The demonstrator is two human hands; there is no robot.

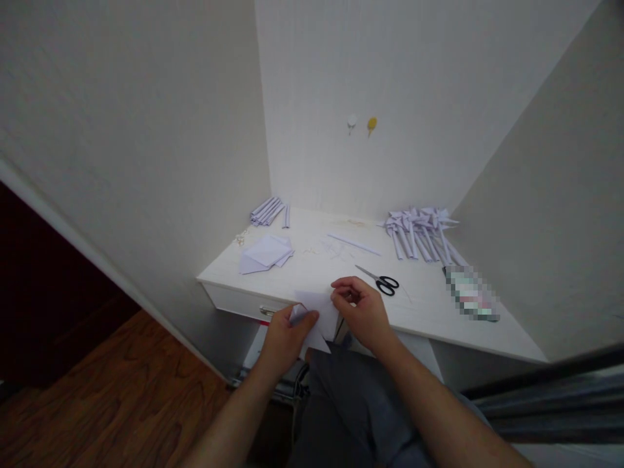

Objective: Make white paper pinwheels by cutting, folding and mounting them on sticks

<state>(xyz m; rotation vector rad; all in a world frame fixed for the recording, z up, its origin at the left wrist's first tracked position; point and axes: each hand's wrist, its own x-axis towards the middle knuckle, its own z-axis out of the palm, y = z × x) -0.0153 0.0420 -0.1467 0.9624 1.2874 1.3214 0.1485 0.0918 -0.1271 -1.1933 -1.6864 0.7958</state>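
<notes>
Paper sheet [319, 312] half-folded, both your hands pinching it.
Left hand [285, 335] and right hand [363, 309] grip closed; finished folded pieces [422, 234] seemingly piled beyond the scissors [383, 281].

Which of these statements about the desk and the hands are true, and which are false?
1. Both hands, left hand and right hand, hold one sheet of white paper. True.
2. The scissors are in the right hand. False: they lie on the desk, beside that hand.
3. The scissors have black handles. True.
4. The folded paper pieces lie on the floor. False: they lie at the desk's back right.
</notes>
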